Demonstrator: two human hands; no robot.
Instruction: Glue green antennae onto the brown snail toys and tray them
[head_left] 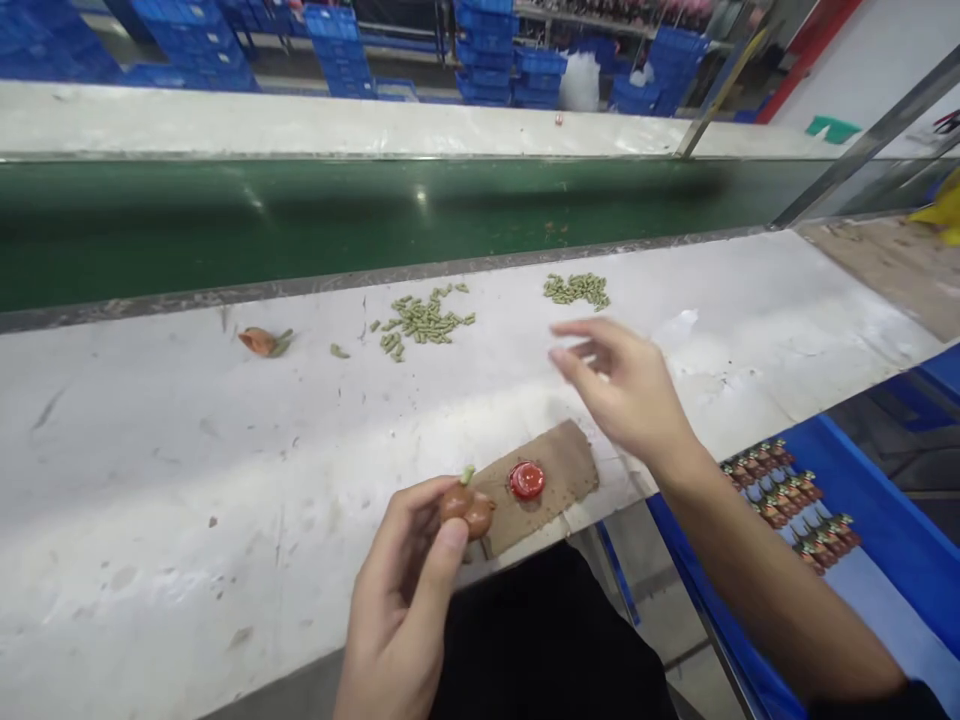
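My left hand (409, 590) pinches a small brown toy piece with a green stub on top (466, 505) just above the near edge of the white worktable (150, 480). My right hand (622, 385) hovers over the table with fingers spread and slightly blurred, holding nothing I can see. It is nearest a small pile of green pellets (577, 290). A larger scatter of green pellets (424, 320) lies to the left. A red round cap (526, 480) rests on a brown cardboard scrap (562, 465) beside my left hand.
Another brown piece with a green bit (261, 342) lies at the left of the table. A green conveyor belt (300, 220) runs behind it. A blue tray (870, 500) at the right holds rows of small figures (787, 495). Blue crates (487, 50) are stacked far back.
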